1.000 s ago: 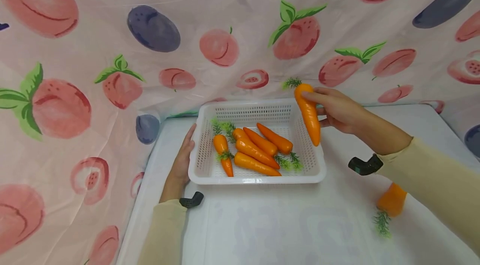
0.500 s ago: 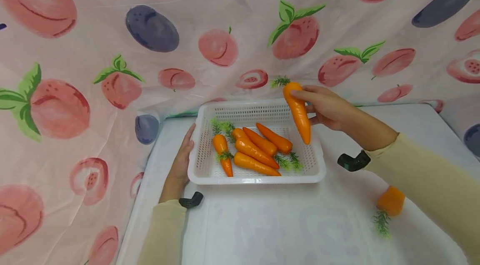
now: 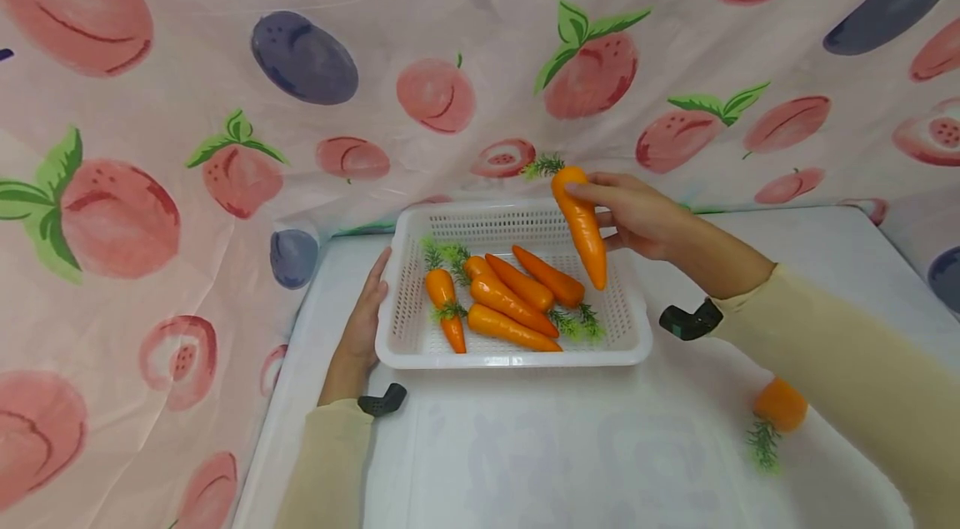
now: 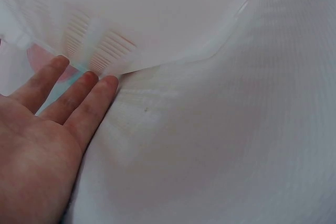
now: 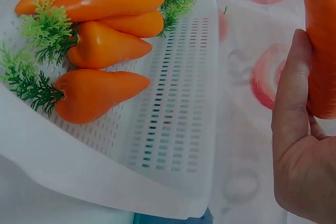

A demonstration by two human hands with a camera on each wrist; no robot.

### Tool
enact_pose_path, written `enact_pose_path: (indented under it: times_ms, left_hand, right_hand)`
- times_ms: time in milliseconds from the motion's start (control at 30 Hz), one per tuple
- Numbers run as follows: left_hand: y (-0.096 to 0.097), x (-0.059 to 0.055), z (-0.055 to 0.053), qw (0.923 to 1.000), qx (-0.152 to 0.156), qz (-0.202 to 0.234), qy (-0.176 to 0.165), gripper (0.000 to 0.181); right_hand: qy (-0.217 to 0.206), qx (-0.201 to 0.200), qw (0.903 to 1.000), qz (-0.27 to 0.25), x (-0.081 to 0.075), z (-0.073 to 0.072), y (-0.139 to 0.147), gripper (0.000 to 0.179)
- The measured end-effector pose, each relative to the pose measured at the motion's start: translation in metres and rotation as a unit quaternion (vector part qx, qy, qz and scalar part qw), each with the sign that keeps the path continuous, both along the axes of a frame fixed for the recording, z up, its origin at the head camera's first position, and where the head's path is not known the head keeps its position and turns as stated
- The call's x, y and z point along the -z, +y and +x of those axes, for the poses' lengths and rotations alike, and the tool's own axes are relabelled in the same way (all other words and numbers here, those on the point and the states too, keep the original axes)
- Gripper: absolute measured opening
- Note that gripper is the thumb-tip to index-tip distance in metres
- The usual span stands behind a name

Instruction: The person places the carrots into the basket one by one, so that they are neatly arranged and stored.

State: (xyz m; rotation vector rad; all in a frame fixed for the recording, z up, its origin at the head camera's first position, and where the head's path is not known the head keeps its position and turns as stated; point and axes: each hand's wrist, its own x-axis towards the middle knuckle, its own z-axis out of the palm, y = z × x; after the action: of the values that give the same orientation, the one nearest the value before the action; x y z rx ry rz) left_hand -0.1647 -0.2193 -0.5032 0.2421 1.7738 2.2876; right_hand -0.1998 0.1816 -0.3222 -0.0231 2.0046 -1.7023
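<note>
My right hand (image 3: 637, 212) grips an orange carrot (image 3: 581, 225) with green leaves, its thumb across the upper part. The carrot hangs tip down above the right part of a white perforated basket (image 3: 517, 361). In the right wrist view this carrot (image 5: 321, 51) shows at the right edge beside the thumb. Several carrots (image 3: 513, 304) lie inside the basket, mostly toward its middle, one (image 3: 442, 296) apart at the left. My left hand (image 3: 363, 329) rests against the basket's left side. Its fingers look straight in the left wrist view, fingertips (image 4: 109, 81) touching the basket wall.
One more carrot (image 3: 780, 406) lies on the white-covered table (image 3: 525, 446) at the right, partly hidden by my right sleeve (image 3: 825, 379). A fruit-patterned cloth (image 3: 465, 29) hangs right behind the basket and along the left side.
My right hand has moved left with the carrot, from the basket's right rim to above its inside. The left hand and the basket have stayed in place.
</note>
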Motion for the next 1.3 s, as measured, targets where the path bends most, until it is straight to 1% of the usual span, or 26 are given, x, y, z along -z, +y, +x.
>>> enact_pose_path:
  times_ms: [300, 533, 667, 800, 1067, 1300]
  left_hand:
    - [-0.001, -0.001, 0.0, 1.0, 0.004, 0.005, -0.005, 0.059]
    - [-0.001, 0.0, 0.0, 0.9999, 0.004, 0.014, -0.009, 0.06]
    - [-0.001, 0.0, 0.0, 0.9997, 0.004, 0.02, -0.012, 0.061]
    - [0.0, -0.001, 0.0, 0.9998, 0.003, 0.015, -0.01, 0.062]
    - [0.0, -0.004, 0.001, 0.9999, 0.004, 0.008, -0.008, 0.061]
    - [0.001, -0.005, 0.002, 0.9998, 0.006, 0.015, -0.011, 0.062]
  right_hand:
    - [-0.006, -0.002, 1.0, -0.004, 0.006, -0.005, -0.004, 0.071]
    - [-0.004, -0.011, 0.9999, -0.005, 0.009, -0.005, -0.011, 0.07]
    - [-0.004, -0.009, 0.9999, -0.003, 0.008, -0.004, -0.014, 0.068]
    - [-0.005, -0.008, 1.0, 0.0, 0.007, -0.004, -0.015, 0.066]
    - [-0.005, -0.009, 0.9999, 0.006, 0.007, -0.005, -0.015, 0.068]
    - [-0.006, -0.011, 0.9999, 0.0, 0.007, -0.005, -0.015, 0.067]
